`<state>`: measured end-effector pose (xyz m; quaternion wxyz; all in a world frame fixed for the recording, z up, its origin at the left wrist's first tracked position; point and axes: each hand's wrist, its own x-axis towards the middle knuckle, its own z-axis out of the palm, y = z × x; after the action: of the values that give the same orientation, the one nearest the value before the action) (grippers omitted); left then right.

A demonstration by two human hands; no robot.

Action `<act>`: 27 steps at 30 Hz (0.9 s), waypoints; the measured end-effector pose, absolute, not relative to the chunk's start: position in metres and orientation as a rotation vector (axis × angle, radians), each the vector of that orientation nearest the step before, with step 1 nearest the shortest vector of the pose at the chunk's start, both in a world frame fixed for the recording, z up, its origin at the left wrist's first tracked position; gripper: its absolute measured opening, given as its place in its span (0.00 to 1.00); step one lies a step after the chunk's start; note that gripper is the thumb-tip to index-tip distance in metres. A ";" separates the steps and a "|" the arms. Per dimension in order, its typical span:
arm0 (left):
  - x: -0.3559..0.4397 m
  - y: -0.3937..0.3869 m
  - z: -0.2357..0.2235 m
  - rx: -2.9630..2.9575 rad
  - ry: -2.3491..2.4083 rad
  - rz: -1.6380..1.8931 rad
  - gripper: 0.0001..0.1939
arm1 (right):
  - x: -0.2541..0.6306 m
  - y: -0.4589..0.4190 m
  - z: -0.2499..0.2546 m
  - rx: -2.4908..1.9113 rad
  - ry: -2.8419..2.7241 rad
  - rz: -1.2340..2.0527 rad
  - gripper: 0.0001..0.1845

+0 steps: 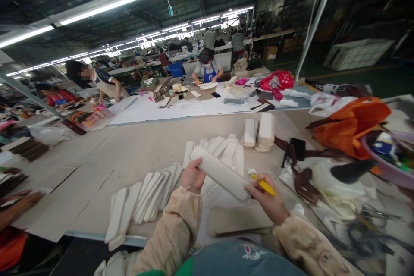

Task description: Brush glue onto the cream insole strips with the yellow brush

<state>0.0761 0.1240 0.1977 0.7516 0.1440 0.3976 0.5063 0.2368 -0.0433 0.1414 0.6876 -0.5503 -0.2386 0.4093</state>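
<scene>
My left hand (193,177) is closed round the left end of a long cream padded strip (220,173), held above the table. My right hand (268,198) supports the strip's right end and also grips a yellow brush or pen (263,184). Beneath the strip lie fanned rows of similar cream strips (148,196) on the tan table (145,146). One flat beige piece (239,220) rests just in front of my body.
Two stacks of cream pieces (260,133) stand beyond my hands. To the right lie brown straps (300,181), an orange bag (352,123), a purple basin (388,159) and scissors (371,215). Another person's hand (19,205) rests at the left edge; other workers sit farther back.
</scene>
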 end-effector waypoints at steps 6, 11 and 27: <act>0.073 0.122 0.190 0.365 0.835 1.149 0.17 | 0.237 -0.045 0.138 -1.277 -0.552 0.912 0.26; 0.072 0.118 0.186 0.386 0.792 1.181 0.19 | 0.238 -0.050 0.134 -1.349 -0.557 0.876 0.26; 0.066 0.080 0.176 0.361 0.688 0.968 0.21 | 0.236 -0.053 0.125 -1.464 -0.670 0.775 0.23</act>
<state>0.0662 0.0799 0.1758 0.8135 0.1691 0.3223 0.4536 0.2360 -0.0525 0.1251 0.6267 -0.6385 -0.2920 0.3381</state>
